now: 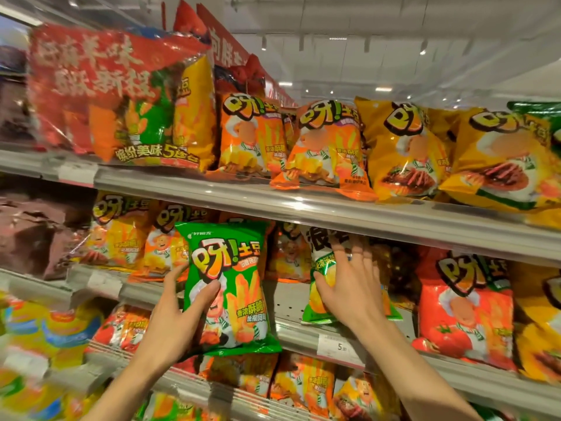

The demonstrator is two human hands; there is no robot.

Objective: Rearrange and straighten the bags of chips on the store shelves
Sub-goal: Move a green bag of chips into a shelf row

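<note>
My left hand [185, 308] grips a green chip bag [230, 287] by its left side, thumb across the front, holding it upright in front of the middle shelf. My right hand [349, 284] lies on a second green and white bag [315, 299] that stands on the middle shelf [291, 302]. Its fingers are spread over the bag's front and the thumb hooks the left edge. A bare gap of shelf shows between the two bags.
Orange bags [328, 147] and yellow bags [403, 150] lean on the top shelf [303, 205], with a big red multipack [121, 95] at left. A red tomato bag [467, 305] stands right of my right hand. More bags fill the lower shelf. A price tag [341, 346] sits on the rail.
</note>
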